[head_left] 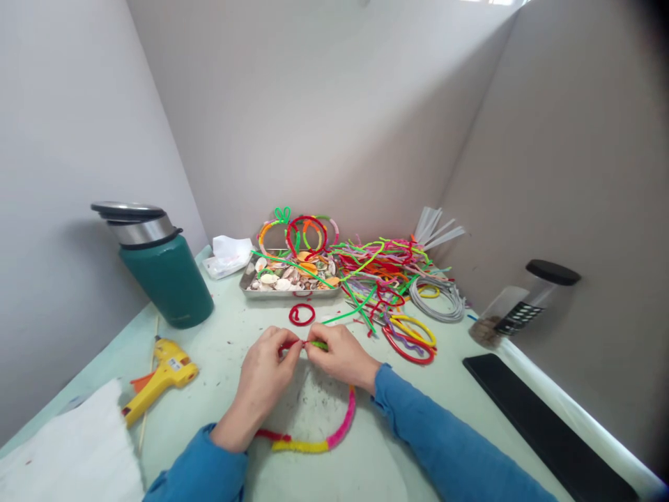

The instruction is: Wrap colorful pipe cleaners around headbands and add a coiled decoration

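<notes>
A hoop wrapped in fuzzy pipe cleaner [306, 447] lies in front of me, with red, yellow, pink and a bit of orange showing. At its far side my left hand [264, 369] pinches a red pipe cleaner. My right hand [339, 352] is closed fingertip to fingertip with it, on a bright green section of the hoop. The thumbs nearly touch, and my fingers hide most of the join. Just beyond the hands lies a small red pipe cleaner coil [302, 315].
Behind stands a metal tray [290, 294] of shells with finished hoops [308, 219]. Loose pipe cleaners [387, 261], scissors [410, 345] and grey wire [439, 310] lie right. A glue gun [167, 369], teal bottle [167, 279] and white cloth [78, 450] are left; a jar [523, 307] and black slab [538, 418] right.
</notes>
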